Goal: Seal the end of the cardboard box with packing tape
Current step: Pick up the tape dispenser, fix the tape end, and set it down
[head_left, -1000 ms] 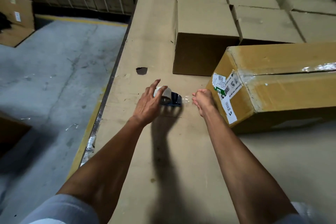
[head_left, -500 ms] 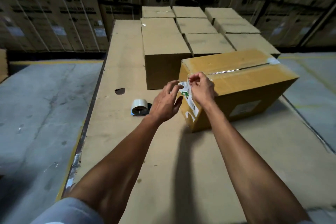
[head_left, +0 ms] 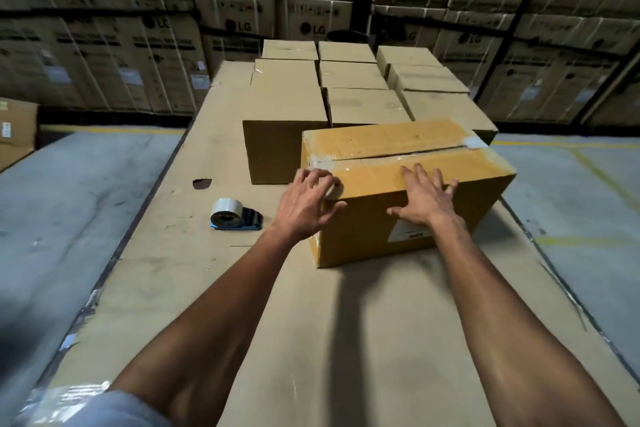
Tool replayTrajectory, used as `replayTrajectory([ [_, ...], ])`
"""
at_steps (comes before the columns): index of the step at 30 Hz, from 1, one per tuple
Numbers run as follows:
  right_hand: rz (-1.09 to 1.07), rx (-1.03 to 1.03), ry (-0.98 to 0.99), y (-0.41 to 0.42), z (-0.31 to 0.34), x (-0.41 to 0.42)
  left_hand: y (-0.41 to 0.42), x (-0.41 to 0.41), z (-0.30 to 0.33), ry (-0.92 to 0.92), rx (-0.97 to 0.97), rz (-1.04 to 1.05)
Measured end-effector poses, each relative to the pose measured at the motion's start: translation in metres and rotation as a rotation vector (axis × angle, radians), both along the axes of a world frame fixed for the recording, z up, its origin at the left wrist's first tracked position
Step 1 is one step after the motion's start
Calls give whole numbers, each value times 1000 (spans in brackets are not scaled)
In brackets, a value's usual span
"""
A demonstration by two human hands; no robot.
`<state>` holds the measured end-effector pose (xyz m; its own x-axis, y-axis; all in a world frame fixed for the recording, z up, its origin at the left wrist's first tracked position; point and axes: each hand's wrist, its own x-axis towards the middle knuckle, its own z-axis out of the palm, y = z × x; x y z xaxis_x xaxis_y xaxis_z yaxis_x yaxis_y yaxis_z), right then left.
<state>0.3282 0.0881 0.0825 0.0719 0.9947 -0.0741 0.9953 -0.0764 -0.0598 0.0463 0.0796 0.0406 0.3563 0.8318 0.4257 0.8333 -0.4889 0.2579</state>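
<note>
At the far left, a grey concrete floor (head_left: 79,204) is being bordered by a wall of stacked cartons (head_left: 104,55), some printed with a brand mark. Next to it, a long cardboard-covered work surface (head_left: 194,288) is being used as the bench, and a tape dispenser (head_left: 232,219) with its roll of clear packing tape is lying on it, near the left hand but apart from it (a small dark hole is showing in the surface just beyond). The left hand (head_left: 304,204) is being pressed against the near left corner of the cardboard box (head_left: 398,180), its fingers (head_left: 320,180) curled loosely over the taped end and nothing being gripped. The box is sitting on the surface, in front of a block of plain closed boxes (head_left: 346,94), with a taped seam running along its top. Further right, the right hand (head_left: 424,199) is being laid flat on the box's near top edge, fingers spread wide, empty, with a white label (head_left: 410,232) partly hidden beneath the wrist.
</note>
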Motion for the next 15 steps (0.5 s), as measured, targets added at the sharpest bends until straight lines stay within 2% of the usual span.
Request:
replayTrajectory([
  [3, 11, 33, -6, 5, -12, 20, -6, 1, -1, -2, 7, 48],
  [10, 78, 139, -25, 16, -19, -18, 1, -10, 2, -114, -57, 240],
  [15, 121, 145, -8, 23, -18, -31, 4, -3, 22, -78, -67, 322],
])
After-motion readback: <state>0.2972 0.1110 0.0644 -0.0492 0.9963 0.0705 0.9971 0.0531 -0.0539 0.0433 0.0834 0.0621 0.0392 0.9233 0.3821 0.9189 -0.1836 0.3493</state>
